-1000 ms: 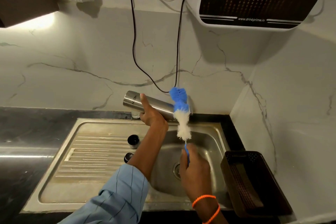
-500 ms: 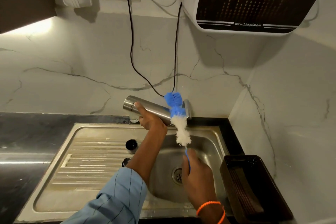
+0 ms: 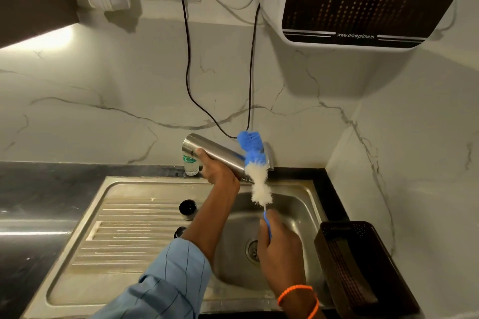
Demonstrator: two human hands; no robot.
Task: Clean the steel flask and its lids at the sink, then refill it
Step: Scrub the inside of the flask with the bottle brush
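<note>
The left hand (image 3: 219,171) grips the steel flask (image 3: 215,154) around its middle, fingers curled under the body and thumb lying along its upper side. The flask is held nearly level over the back edge of the sink (image 3: 145,215), its closed base pointing left and its mouth end tilted slightly down toward the right. A light blue sleeve (image 3: 168,282) covers the forearm behind this hand.

Just right of and nearer than the left hand, the right hand (image 3: 280,248) holds the thin blue handle of a bottle brush (image 3: 255,168), fingers wrapped round it, an orange band (image 3: 298,292) on the wrist. The brush stands upright from this hand; its white and blue bristles cross in front of the flask's mouth end, so whether they touch it cannot be told.

Below the left forearm, two dark lids (image 3: 188,208) sit on the ribbed drainboard, one behind the other. Behind the left hand a small clear bottle (image 3: 191,164) stands on the counter by the wall. Under the right hand lies the drain (image 3: 252,250). To its right a dark slotted basket (image 3: 363,267) rests on the counter. Far above, a water purifier (image 3: 363,0) hangs on the marble wall.
</note>
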